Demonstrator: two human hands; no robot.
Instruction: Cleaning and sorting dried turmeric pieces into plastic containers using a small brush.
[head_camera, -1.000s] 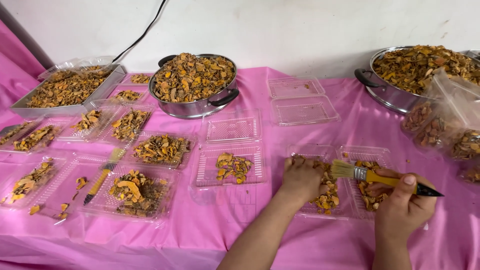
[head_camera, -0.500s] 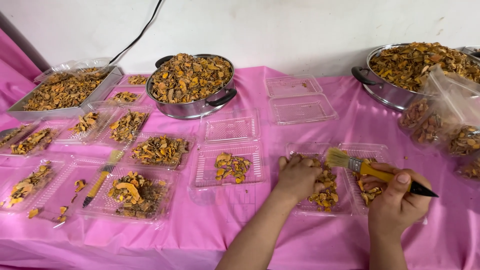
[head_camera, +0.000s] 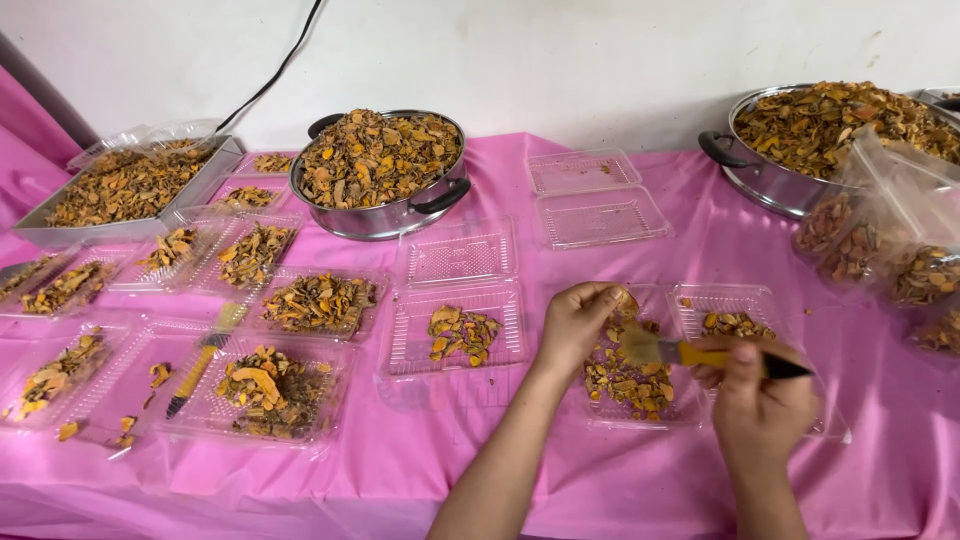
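Brush (head_camera: 690, 353), yellow handle with a dark tip, lies level at lower right of the frame, bristles pointing left over an open clear clamshell tray (head_camera: 745, 300). Right hand (head_camera: 757, 400) has its fingers closed around the handle. Left hand (head_camera: 578, 318), just left of the bristles, pinches a dried orange-brown piece (head_camera: 625, 299) between its fingertips, held above the tray's left half. That half carries a loose heap of dried pieces (head_camera: 625, 378); the right half holds a smaller scatter.

Left of this, centre frame: another open clamshell (head_camera: 462, 318) with a small cluster of pieces in its near half, far half bare. Behind it, upper centre, an empty clamshell (head_camera: 598, 200) lies open.

Round steel pot (head_camera: 382, 172) with black handles, upper centre-left, heaped with the same dried material. A second pot (head_camera: 800, 140) at upper right, partly screened by clear plastic bags (head_camera: 890, 240) of pieces at the right edge.

Left half of frame: several filled clear trays crowd together; a second brush (head_camera: 205, 355) lies among them. Rectangular metal pan (head_camera: 130, 185), upper left, full. Black cable (head_camera: 280, 70) runs up the white wall. Pink cloth (head_camera: 440, 470) covers the table.
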